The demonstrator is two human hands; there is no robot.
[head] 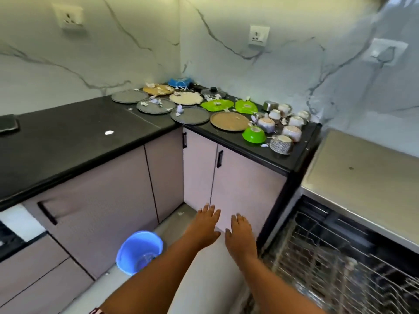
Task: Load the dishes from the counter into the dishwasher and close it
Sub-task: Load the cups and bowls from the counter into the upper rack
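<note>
Dirty dishes cover the corner of the black counter (68, 141): several grey, tan and cream plates such as a tan plate (229, 121), two green leaf plates (217, 104), a green bowl (254, 135) upside down, a patterned bowl (282, 144) and several overturned cups (292, 132). The dishwasher (362, 177) stands at the right, open, with its wire rack (335, 264) pulled out. My left hand (206, 225) and right hand (240, 234) hover side by side, palms down, fingers straight, in front of the lower cabinets, holding nothing.
A blue bucket (139, 252) sits on the floor by the left cabinets. Crumpled paper scraps lie among the plates. A blue bowl (180, 82) and a lidded pot (213, 92) stand at the back. Wall sockets are above the counter.
</note>
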